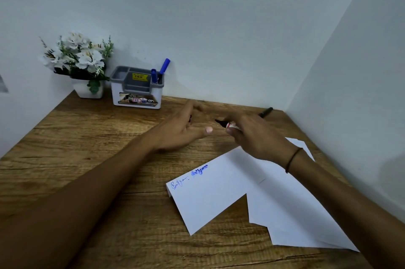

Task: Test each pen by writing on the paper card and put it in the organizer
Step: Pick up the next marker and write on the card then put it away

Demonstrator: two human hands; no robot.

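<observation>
Right hand (258, 137) has a closed grip on a black marker (228, 124), tip bare, above the bench (87, 159) just past the paper card (230, 192). Left hand (186, 130) is half open; can't tell if it holds the cap. Bare tip could smear fingers. Organizer (137, 88) already holds two blue pens (158, 72).

Black marker barrel (230, 125) mostly hidden in right hand (256, 137); left hand's fingertips (198, 105) motion-blurred; grey-and-white plastic organizer's label (138, 99) unreadable.
</observation>
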